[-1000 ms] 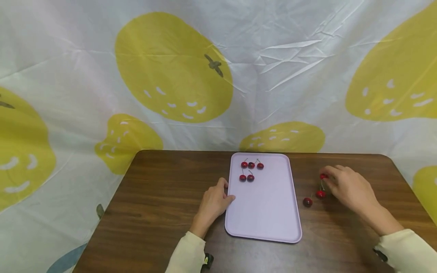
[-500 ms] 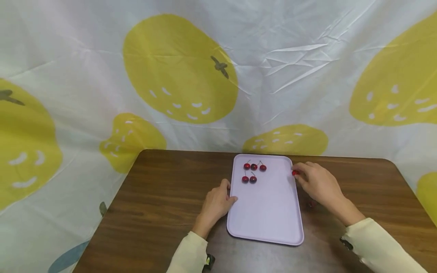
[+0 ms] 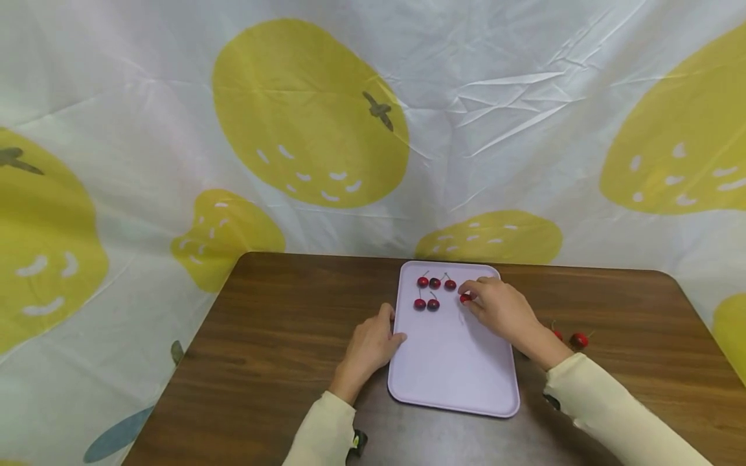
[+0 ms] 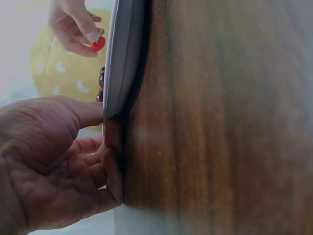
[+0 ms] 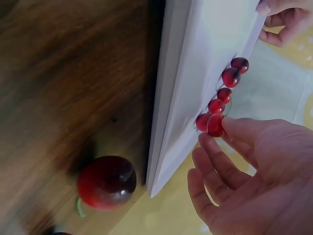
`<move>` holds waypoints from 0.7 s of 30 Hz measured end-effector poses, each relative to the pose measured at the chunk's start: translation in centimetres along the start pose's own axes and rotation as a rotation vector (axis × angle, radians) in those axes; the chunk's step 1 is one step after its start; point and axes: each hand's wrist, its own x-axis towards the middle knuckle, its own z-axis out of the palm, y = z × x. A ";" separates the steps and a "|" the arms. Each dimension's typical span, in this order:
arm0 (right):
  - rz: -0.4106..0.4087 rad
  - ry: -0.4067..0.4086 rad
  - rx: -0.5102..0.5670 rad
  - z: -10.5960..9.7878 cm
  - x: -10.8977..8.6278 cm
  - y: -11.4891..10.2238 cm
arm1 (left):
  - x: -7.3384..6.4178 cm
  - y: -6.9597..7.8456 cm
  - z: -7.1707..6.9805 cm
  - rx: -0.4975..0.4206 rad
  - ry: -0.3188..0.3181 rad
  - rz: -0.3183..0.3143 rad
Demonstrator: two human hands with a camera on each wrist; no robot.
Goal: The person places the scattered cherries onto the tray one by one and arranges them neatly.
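Over the right half of a pale lilac tray [image 3: 449, 375], my right hand [image 3: 504, 314] pinches a red cherry [image 3: 465, 298] between thumb and fingertips. In the right wrist view this held cherry [image 5: 215, 126] appears in front of the others. Three cherries [image 3: 434, 283] form a row at the tray's far left, with two more cherries [image 3: 433, 305] below them. My left hand [image 3: 368, 346] grips the tray's left edge. The left wrist view has its thumb [image 4: 90, 113] on the rim and its fingers against the side and underside.
On the brown wooden table [image 3: 280, 336], a red cherry [image 3: 579, 340] lies right of the tray; another cherry [image 3: 557, 334] is partly hidden by my right forearm. Behind the table hangs a white cloth [image 3: 437, 162] printed with yellow fruit.
My right hand has carried the pinched cherry leftward, from the table on the right to over the tray. My left hand keeps its place at the tray's edge.
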 end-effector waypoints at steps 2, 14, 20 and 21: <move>-0.010 -0.005 -0.005 0.2 0.2 -0.2 | 0.0 0.0 0.0 0.004 -0.007 -0.002; -0.029 -0.011 -0.024 0.9 0.8 -0.1 | -0.2 0.3 -0.1 0.028 0.003 0.014; 0.029 -0.029 -0.030 1.1 1.3 -0.1 | -0.2 0.2 -0.1 0.040 0.018 0.020; 0.046 -0.035 -0.033 1.2 1.4 -0.2 | -0.2 0.2 -0.1 0.040 0.018 0.021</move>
